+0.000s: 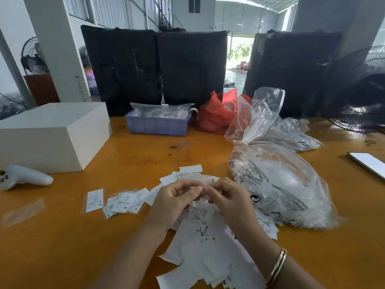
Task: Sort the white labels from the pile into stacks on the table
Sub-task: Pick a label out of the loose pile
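A loose pile of white labels (206, 253) lies on the orange wooden table (62, 247) right under my hands. My left hand (173, 202) and my right hand (225, 197) meet above the pile, fingers curled, both pinching a blurred white label (205, 182) between them. To the left lie small groups of labels: a single XS label in a clear sleeve (94, 200) and a cluster of M and S labels (125, 202). More labels (190, 168) lie beyond my hands.
A large clear plastic bag (281, 180) sits at my right, more clear bags and a red bag (216, 113) behind it. A purple tray (158, 124), a white box (50, 134), a white controller (23, 177), a phone (368, 163) and a fan (358, 90) ring the table.
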### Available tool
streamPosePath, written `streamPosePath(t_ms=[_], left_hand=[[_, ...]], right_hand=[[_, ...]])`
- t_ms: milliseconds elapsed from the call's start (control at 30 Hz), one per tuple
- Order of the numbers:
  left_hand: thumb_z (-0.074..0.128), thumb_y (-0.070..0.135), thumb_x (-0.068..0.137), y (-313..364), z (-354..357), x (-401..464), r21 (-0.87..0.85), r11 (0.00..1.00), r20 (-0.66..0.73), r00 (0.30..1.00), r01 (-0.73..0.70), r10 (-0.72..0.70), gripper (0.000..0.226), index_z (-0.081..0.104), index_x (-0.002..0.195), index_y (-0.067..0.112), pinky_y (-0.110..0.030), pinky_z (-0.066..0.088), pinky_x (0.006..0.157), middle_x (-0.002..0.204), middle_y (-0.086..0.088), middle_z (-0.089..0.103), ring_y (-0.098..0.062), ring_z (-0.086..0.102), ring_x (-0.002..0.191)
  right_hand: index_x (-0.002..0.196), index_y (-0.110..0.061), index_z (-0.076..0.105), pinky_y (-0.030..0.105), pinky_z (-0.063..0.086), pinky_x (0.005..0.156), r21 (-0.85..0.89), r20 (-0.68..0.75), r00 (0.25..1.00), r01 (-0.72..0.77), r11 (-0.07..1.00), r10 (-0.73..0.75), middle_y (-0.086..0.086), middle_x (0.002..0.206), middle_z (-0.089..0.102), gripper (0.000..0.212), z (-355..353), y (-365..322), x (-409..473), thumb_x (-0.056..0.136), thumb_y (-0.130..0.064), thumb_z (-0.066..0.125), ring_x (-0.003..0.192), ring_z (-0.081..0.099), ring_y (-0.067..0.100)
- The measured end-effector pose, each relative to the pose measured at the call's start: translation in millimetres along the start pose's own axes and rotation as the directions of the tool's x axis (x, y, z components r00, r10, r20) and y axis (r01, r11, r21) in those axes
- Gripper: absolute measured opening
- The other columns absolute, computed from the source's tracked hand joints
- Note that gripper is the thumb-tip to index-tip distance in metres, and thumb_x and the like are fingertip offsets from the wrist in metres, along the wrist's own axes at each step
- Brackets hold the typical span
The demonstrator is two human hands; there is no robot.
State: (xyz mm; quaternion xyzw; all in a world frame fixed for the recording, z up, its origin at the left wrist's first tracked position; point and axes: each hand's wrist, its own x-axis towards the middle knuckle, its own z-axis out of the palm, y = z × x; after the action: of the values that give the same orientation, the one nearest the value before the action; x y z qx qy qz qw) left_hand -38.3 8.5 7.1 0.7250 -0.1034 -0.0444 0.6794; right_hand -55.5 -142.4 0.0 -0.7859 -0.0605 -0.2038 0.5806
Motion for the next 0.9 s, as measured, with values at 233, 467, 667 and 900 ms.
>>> streamPosePath(t_ms=[233, 467, 667, 900], left_hand=[[0.071, 0.041, 0.073, -1, 0, 2, -0.032, 0.999, -0.100, 0.994, 0.038, -0.041, 0.011, 0.075, 0.075, 0.031, -0.024, 0.050, 0.066, 0.081, 0.006, 0.075, -0.006, 0.068, 0.078], [0.073, 0.036, 0.068, 2, -3, 1, -0.174, 0.984, -0.133, 0.990, 0.026, -0.050, 0.003, 0.073, 0.071, 0.037, -0.024, 0.045, 0.067, 0.084, 0.003, 0.076, -0.006, 0.070, 0.079], [0.072, 0.026, 0.080, 1, -2, 2, -0.185, 0.982, -0.188, 0.980, 0.031, -0.066, 0.003, 0.072, 0.082, 0.029, -0.026, 0.043, 0.066, 0.083, 0.005, 0.076, -0.001, 0.069, 0.074], [0.064, 0.017, 0.089, 0, -4, 3, -0.152, 0.988, -0.132, 0.991, 0.005, -0.025, 0.019, 0.069, 0.099, 0.033, -0.026, 0.043, 0.070, 0.092, 0.008, 0.076, -0.001, 0.069, 0.086]], right_hand=[[0.076, -0.021, 0.073, 0.026, 0.050, 0.065, 0.089, -0.006, 0.999, -0.052, 0.995, 0.052, 0.000, 0.078, 0.065, 0.011, -1, 2, 0, 0.085, -0.024, 0.067, 0.074, 0.061, 0.020], [0.087, -0.026, 0.075, 0.020, 0.053, 0.066, 0.487, -0.138, 0.962, -0.143, 0.862, 0.237, -0.002, 0.083, 0.073, 0.029, -11, 2, 5, 0.089, -0.001, 0.060, 0.078, 0.071, 0.013], [0.116, -0.018, 0.061, 0.019, 0.054, 0.065, 0.659, -0.080, 0.959, -0.153, 0.737, 0.270, -0.008, 0.062, 0.057, 0.036, -9, 3, 7, 0.088, 0.005, 0.058, 0.083, 0.072, 0.025], [0.113, -0.018, 0.062, 0.020, 0.054, 0.065, 0.673, -0.064, 0.963, -0.151, 0.724, 0.260, -0.003, 0.066, 0.059, 0.036, -8, 3, 5, 0.088, 0.006, 0.058, 0.082, 0.072, 0.027]])
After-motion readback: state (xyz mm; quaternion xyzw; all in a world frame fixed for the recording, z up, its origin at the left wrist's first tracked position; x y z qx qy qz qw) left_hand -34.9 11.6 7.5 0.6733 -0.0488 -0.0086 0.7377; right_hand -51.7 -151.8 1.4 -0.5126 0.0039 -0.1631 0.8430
